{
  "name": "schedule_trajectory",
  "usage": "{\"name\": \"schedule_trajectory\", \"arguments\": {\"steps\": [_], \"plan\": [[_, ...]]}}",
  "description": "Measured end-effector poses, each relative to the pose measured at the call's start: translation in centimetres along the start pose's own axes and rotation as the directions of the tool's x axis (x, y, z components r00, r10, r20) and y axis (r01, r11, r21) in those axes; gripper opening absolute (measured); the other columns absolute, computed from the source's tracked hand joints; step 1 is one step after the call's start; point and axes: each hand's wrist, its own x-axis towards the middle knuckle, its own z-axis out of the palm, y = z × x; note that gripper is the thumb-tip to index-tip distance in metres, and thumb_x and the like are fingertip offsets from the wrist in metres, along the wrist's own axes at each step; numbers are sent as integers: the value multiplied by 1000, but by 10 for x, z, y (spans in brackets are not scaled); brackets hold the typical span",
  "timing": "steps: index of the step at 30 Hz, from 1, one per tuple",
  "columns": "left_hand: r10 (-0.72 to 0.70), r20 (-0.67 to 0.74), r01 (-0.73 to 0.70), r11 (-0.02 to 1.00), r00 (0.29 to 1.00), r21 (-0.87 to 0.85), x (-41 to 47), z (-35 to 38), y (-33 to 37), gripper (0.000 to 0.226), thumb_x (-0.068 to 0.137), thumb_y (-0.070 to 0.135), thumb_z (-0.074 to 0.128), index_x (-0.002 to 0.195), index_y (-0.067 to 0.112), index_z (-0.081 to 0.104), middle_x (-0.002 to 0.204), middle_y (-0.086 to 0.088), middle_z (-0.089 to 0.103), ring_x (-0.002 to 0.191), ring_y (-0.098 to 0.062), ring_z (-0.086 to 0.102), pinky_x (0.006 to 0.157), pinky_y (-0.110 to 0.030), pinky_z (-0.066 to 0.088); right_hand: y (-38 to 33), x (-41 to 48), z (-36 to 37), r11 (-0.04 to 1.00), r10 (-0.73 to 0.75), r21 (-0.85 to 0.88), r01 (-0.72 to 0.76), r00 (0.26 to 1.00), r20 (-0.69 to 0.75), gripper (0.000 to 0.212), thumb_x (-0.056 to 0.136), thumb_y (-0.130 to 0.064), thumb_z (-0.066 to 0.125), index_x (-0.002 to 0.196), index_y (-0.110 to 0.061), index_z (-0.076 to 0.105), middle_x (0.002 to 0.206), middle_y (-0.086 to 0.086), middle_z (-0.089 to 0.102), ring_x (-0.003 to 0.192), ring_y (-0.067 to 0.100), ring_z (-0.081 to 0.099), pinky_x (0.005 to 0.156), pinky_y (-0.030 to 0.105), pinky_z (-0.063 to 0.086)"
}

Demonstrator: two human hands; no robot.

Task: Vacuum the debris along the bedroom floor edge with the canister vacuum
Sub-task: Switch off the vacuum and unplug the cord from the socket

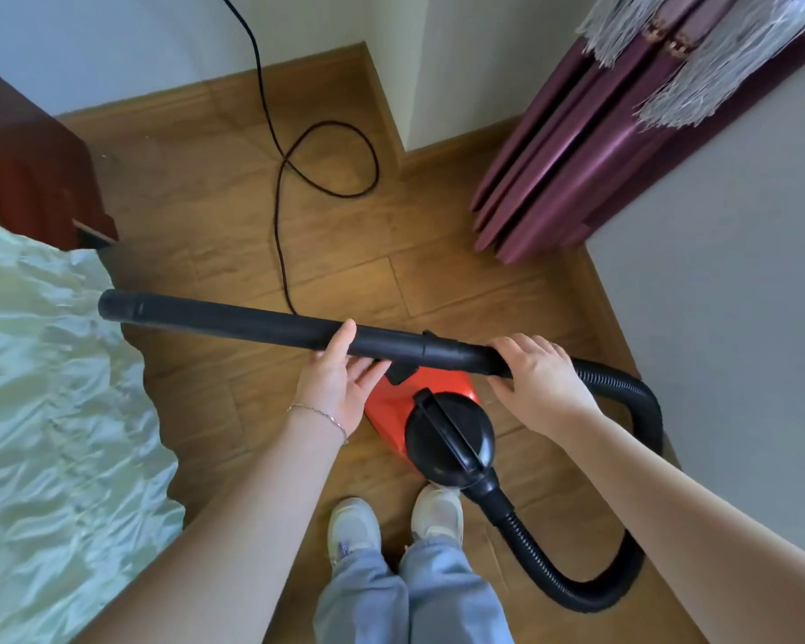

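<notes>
Wood-plank floor (438, 271) lies beneath a long black plastic wand (233, 320), crosswise, mouth leftward, which left hand (333, 378) and right hand (537, 371) clasp.

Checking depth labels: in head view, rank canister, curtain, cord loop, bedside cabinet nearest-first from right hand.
1. canister, beside the right hand, lower left
2. curtain, ahead right
3. cord loop, ahead left
4. bedside cabinet, far left

Both forearms are bare. A thin chain bracelet (319, 418) circles the wrist of the left hand (333, 388), toward seven o'clock. At six o'clock, light blue jeans (410, 592) fall over pale off-white sneakers (354, 522).
</notes>
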Motion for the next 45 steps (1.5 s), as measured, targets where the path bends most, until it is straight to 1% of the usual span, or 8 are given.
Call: {"name": "schedule_trajectory", "arguments": {"steps": [5, 8, 10, 13, 17, 26, 38, 45], "plan": [[60, -34, -59, 998, 998, 37, 50, -11, -17, 37, 88, 27, 61, 120, 13, 49, 118, -9, 60, 98, -17, 64, 73, -29, 58, 9, 48, 42, 995, -24, 102, 21, 999, 24, 46, 88, -27, 61, 131, -17, 49, 118, 6, 59, 110, 27, 48, 97, 35, 35], [169, -18, -142, 880, 985, 453, 82, -24, -38, 20, 93, 35, 49, 106, 20, 53, 113, 1, 61, 107, -17, 62, 81, -28, 50, 19, 75, 69, 994, -14, 106, 13, 1000, 11, 45, 89, -25, 60, 132, -14, 49, 118, 10, 58, 111, 30, 47, 99, 37, 34], [251, 108, -222, 486, 962, 845, 100, -43, -59, 32, 94, 40, 41, 120, 23, 50, 119, 5, 59, 117, -16, 54, 92, -30, 42, 27, 88, 86, 996, 0, 91, -1, 1000, 12, 43, 90, -25, 57, 131, -12, 49, 118, 12, 58, 109, 31, 48, 98, 40, 35], [108, 369, -350, -160, 923, 923, 121, -71, -92, 50, 95, 46, 32, 140, 26, 35, 147, 6, 38, 134, -12, 35, 107, -31, 31, 35, 103, 110, 992, 41, 118, -43, 999, 19, 42, 91, -27, 57, 129, -11, 50, 118, 15, 58, 108, 33, 49, 97, 42, 36], [4, 490, -427, -484, 872, 764, 129, -89, -112, 60, 94, 54, 13, 146, 27, 23, 156, 11, 18, 143, -5, 12, 115, -34, 15, 40, 109, 133, 988, 99, 120, -101, 995, 29, 42, 91, -29, 56, 128, -10, 50, 117, 17, 58, 107, 35, 49, 93, 42, 37], [-146, 427, -417, -631, 892, 654, 129, -78, -99, 91, 73, 68, -17, 149, 24, 8, 158, 10, 5, 144, -6, 4, 115, -34, 6, 46, 102, 132, 979, 147, 136, -150, 988, 36, 38, 93, -29, 53, 127, -12, 51, 113, 13, 59, 104, 31, 48, 93, 41, 36], [-74, 472, -443, -497, 878, 746, 130, -95, -113, 78, 74, 70, -21, 142, 34, -15, 153, 19, -15, 138, 3, -19, 116, -32, -11, 83, 126, 156, 961, 236, 138, -240, 971, 45, 36, 93, -22, 53, 127, -9, 50, 111, 16, 59, 103, 32, 50, 93, 45, 39], [46, 629, -516, -526, 776, 676, 145, -121, -132, 60, 93, 54, 16, 147, 27, 18, 156, 11, 6, 144, -6, 3, 117, -37, 6, 113, 165, 200, 962, 236, 122, -242, 970, 66, 37, 94, -25, 52, 128, -11, 50, 109, 18, 60, 98, 35, 56, 87, 44, 45]]}}
